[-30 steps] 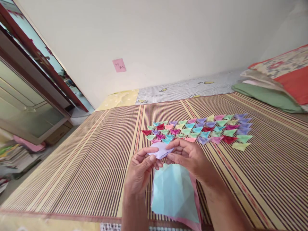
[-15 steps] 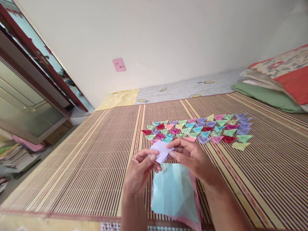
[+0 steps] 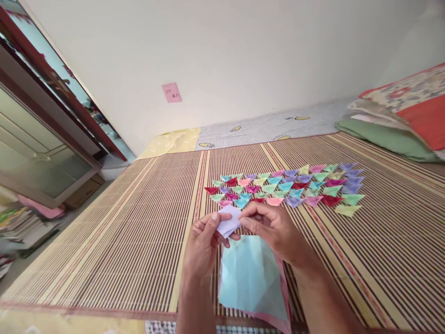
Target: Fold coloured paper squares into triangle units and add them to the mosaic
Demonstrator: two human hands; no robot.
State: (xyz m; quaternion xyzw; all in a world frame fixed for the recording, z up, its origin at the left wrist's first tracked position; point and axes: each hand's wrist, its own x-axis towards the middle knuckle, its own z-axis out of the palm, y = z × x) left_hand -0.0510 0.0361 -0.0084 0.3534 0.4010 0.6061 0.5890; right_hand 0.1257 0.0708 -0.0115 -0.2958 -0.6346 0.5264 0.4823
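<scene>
My left hand (image 3: 204, 241) and my right hand (image 3: 274, 227) pinch a small pale lilac paper (image 3: 228, 221) between them, just above a striped bamboo mat (image 3: 139, 222). The paper is partly folded and both thumbs press on it. Under my wrists lies a light blue paper sheet (image 3: 250, 276) on top of a pink sheet (image 3: 283, 283). Beyond my hands, several folded paper triangles (image 3: 285, 188) in many colours lie in rows on the mat.
A white wall with a pink note (image 3: 171, 92) stands behind. Pillows and folded bedding (image 3: 399, 120) sit at the right. A mirrored wardrobe door (image 3: 38, 134) and piled items on the floor are at the left. A checked sheet (image 3: 267, 127) lies past the mat.
The lilac paper has been folded narrower and my hands have drawn slightly closer together, with the left thumb moving up onto the paper.
</scene>
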